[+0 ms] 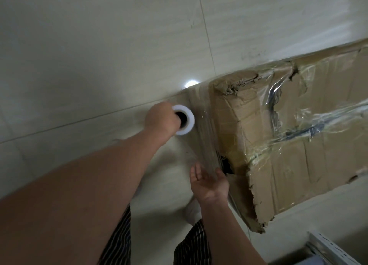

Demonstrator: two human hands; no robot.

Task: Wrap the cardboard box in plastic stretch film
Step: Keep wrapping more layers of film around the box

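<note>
A long, battered cardboard box (pixel 294 137) lies on the floor at the right, with torn corners and bands of clear stretch film across it. My left hand (pixel 160 120) has its fingers pushed into the core of a white stretch film roll (pixel 184 122), held upright just left of the box's end. A sheet of clear film (pixel 201 113) runs from the roll to the box's end face. My right hand (pixel 209 182) is open, palm up, fingers apart, at the film's lower edge by the box's near corner.
The floor is pale glossy tile (pixel 99 55) with a light glare spot (pixel 190 83). A grey perforated metal rack part (pixel 334 248) sits at the bottom right. My striped trouser legs (pixel 191 246) and a white shoe (pixel 192 211) are below.
</note>
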